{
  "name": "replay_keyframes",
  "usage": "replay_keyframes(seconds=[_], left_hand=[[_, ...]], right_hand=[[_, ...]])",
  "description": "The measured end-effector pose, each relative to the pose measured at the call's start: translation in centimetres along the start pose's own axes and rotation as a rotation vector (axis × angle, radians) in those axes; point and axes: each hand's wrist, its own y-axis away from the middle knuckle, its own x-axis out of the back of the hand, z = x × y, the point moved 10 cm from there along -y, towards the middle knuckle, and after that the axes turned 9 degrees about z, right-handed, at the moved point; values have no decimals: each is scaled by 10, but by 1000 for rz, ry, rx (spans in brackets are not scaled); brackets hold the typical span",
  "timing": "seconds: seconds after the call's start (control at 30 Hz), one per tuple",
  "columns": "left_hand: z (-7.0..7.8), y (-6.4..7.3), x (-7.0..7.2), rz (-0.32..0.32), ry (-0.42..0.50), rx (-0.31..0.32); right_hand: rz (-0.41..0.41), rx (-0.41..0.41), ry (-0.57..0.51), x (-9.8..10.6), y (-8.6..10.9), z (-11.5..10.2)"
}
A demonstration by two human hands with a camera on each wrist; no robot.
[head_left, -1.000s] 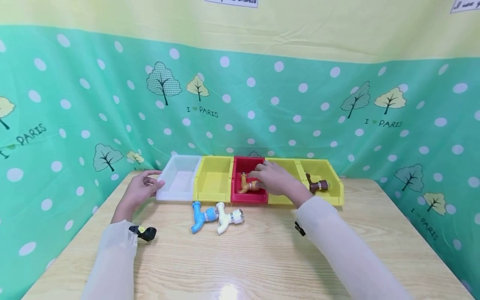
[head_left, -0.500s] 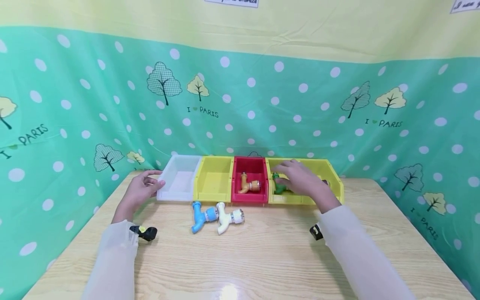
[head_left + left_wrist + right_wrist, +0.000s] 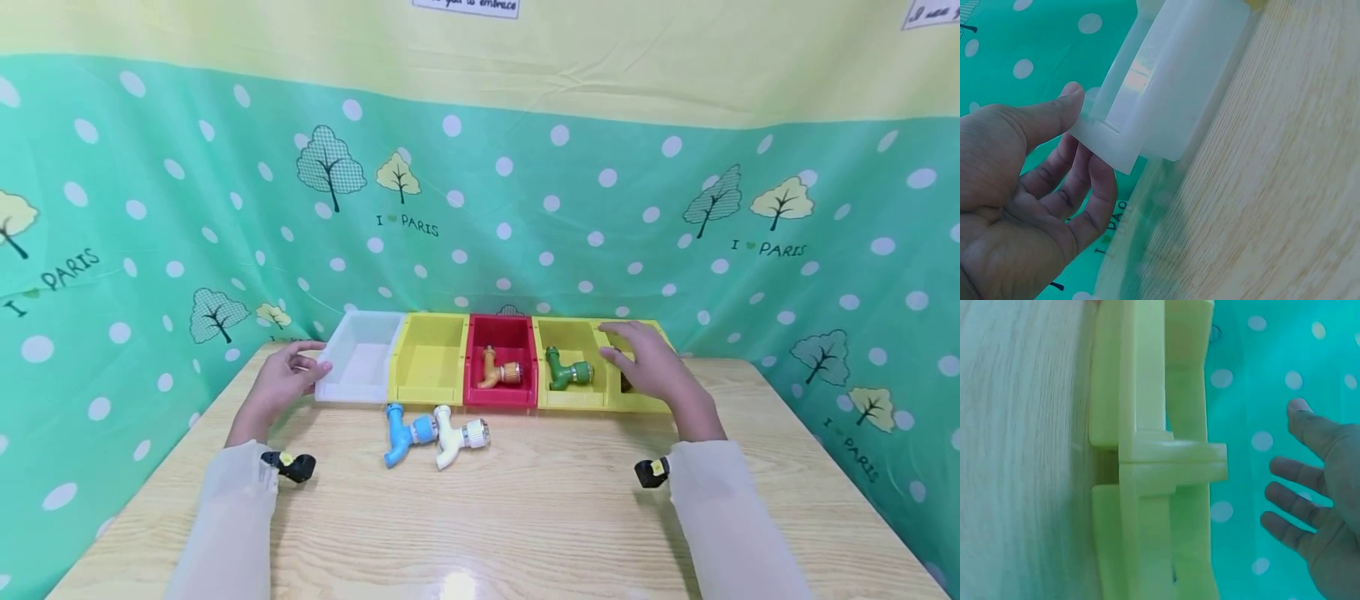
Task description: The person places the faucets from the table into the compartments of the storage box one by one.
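Note:
At the left end of the row, my left hand (image 3: 283, 382) holds the corner of the white bin (image 3: 360, 358). The left wrist view shows the thumb (image 3: 1072, 94) at its rim and the other fingers bent underneath. My right hand (image 3: 651, 367), fingers spread and holding nothing, hovers over the rightmost yellow bin (image 3: 637, 403) and covers most of the dark tap inside. One bin to its left lies a green tap (image 3: 570, 372). An orange-brown tap (image 3: 498, 369) lies in the red bin (image 3: 501, 330). On the table, a blue tap (image 3: 405, 433) lies beside a white tap (image 3: 459, 435).
Another yellow bin (image 3: 430, 358) stands between the white and red ones. The bins sit side by side at the back of the wooden table (image 3: 487, 517). A green dotted cloth (image 3: 525, 208) hangs close behind them.
My right hand has moved right, from over the red and neighbouring yellow bins to the rightmost one, uncovering the green tap. My left hand stays at the white bin.

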Motion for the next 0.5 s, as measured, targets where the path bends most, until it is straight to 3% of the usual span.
replay_keyframes(seconds=[0.27,0.5], left_hand=[[-2,0,-1,-5,11,25],[-1,0,-1,3,1,5]], right_hand=[[102,-131,-103,16,19,37],[164,-277,-115,28,35,69]])
